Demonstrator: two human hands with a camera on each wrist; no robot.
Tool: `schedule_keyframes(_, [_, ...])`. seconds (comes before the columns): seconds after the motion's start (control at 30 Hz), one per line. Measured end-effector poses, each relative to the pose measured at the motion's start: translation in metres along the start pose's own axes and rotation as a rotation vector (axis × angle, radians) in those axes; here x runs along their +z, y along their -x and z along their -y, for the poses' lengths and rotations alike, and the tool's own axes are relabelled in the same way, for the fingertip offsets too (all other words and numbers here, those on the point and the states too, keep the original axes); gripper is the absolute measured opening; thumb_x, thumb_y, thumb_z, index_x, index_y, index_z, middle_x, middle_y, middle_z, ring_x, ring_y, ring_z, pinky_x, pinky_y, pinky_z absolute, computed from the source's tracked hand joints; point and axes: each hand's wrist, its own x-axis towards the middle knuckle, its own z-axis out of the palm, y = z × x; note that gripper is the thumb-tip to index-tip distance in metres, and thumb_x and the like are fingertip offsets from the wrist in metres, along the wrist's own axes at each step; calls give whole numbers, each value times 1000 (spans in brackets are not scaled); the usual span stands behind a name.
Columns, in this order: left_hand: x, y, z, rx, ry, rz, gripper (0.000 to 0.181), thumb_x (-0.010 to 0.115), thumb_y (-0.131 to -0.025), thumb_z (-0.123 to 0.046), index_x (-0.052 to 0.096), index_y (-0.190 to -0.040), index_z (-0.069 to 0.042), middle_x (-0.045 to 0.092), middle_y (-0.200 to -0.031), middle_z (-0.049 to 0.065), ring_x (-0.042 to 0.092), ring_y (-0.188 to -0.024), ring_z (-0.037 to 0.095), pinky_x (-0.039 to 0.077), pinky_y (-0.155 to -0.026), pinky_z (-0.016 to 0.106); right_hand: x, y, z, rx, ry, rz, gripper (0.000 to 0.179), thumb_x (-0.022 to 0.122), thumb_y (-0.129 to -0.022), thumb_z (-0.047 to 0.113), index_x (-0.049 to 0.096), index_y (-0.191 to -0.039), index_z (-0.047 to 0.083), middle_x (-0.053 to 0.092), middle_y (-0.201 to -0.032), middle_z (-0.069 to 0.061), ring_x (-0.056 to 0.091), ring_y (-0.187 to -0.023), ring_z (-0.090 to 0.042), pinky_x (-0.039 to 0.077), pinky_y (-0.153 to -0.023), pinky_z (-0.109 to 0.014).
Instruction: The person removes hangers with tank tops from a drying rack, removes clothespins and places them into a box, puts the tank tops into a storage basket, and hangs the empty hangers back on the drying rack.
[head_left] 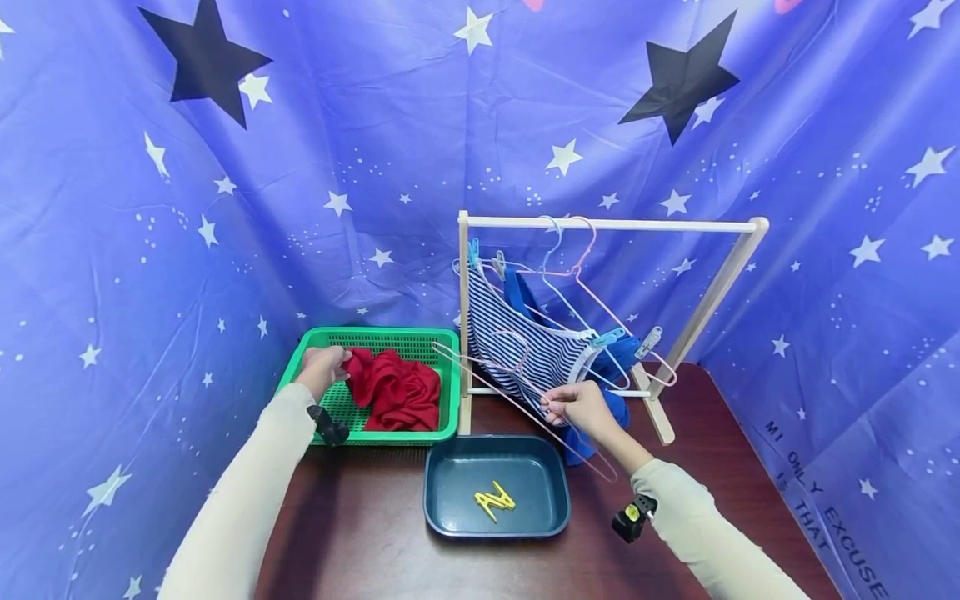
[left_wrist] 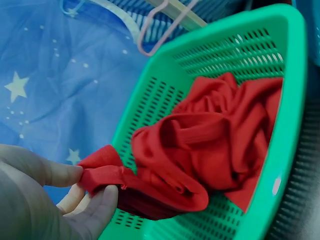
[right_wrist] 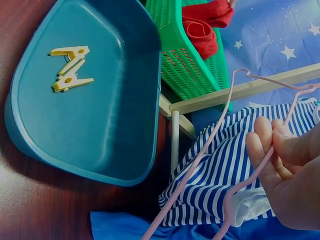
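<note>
A crumpled red garment (head_left: 397,390) lies in the green basket (head_left: 367,437) on the left. My left hand (head_left: 324,369) pinches one edge of it between thumb and fingers, as the left wrist view shows with the red cloth (left_wrist: 200,145) trailing into the basket. My right hand (head_left: 581,408) pinches a bare pink clothes hanger (right_wrist: 197,164) by its wire. That hanger is held tilted in front of the rack, above the dark blue tray (head_left: 498,527). In the right wrist view my right hand (right_wrist: 292,167) has the striped garment behind it.
A wooden rack (head_left: 645,225) stands at the back right. From its bar hang a blue hanger (head_left: 558,242) and a pink hanger (head_left: 588,237), with a striped garment (head_left: 517,346) and blue cloth clipped on by clothespins. Yellow clothespins (head_left: 495,498) lie in the tray.
</note>
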Motion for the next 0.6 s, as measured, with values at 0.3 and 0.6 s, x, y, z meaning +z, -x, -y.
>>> schedule_keyframes(0.3, [7,-11,25,-27,-32,-78,13,54,-86,11,60,-94,2,59,-78,6,62,-58,18,59,-94,44,0,-1,-3,-15,23,-5,17,60,-93,-14,65,-105,-26,72,-93,-36,67,-61,-5,59,-62,-20])
schedule_keyframes(0.6, [10,-10,38,-38,19,-39,35,53,-89,10,62,-123,16,68,-70,10,60,-50,14,61,-69,33,1,-3,-6,6,10,-14,17,60,-93,-14,65,-105,-25,72,-92,-35,66,-60,-4,58,-61,-19])
